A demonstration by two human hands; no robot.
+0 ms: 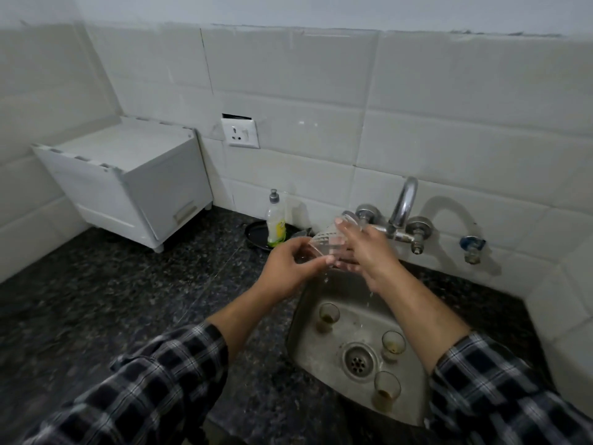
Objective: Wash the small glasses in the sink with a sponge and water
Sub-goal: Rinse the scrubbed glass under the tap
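Over the sink (303, 335), left hand (288, 268) fingers curled round a clear glass (325, 247), right hand (369, 252) flat against it, fingers straight and together.

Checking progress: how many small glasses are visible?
4: one glass in the left hand over the sink; three standing inside: back left, middle right, front right. A forearm may hide more.
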